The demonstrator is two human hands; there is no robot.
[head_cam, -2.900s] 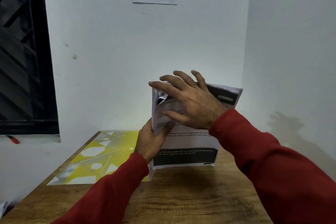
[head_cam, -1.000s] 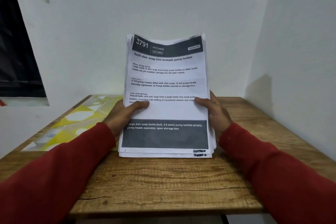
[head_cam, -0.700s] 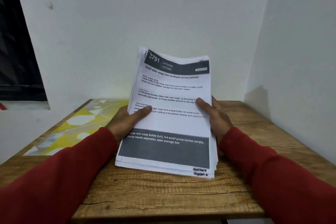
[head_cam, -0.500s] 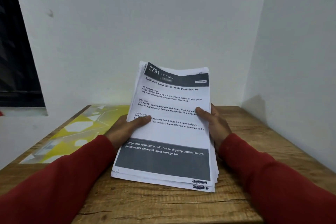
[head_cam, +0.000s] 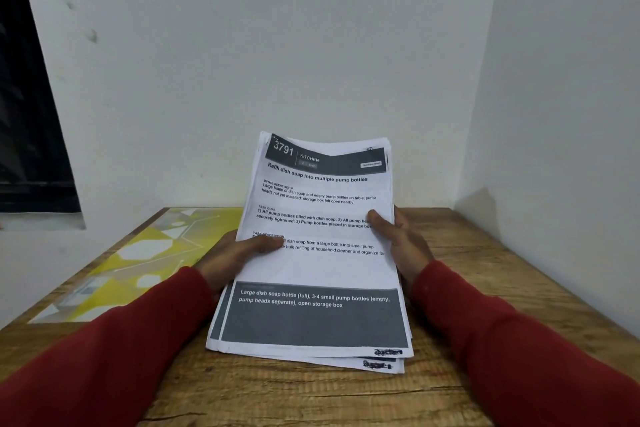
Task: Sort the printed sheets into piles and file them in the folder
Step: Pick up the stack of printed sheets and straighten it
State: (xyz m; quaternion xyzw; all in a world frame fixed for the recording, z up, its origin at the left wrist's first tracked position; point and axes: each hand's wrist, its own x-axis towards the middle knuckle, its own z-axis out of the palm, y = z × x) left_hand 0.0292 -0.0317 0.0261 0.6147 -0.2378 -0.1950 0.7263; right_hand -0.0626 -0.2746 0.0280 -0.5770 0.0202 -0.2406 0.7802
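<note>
Holding the stack of printed sheets (head_cam: pixel 317 263) between them, both hands grip its side edges, the left hand (head_cam: pixel 232 255) and right hand (head_cam: pixel 403 241) level, thumbs on top. Its long axis runs away from the person, near end low over the bench (head_cam: pixel 311 395), far end raised. To the left, nearer the left hand, lies the yellow folder (head_cam: pixel 138 260), closed flat; its contents are hidden.

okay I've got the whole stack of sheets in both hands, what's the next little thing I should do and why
Probably lay the stack flat on the table and lift off the top sheet to start a pile. Both hands grip its sides, so neither is free to sort, and the lower edges are fanned unevenly. The folder lies to the left, apart from the sheets.
</note>
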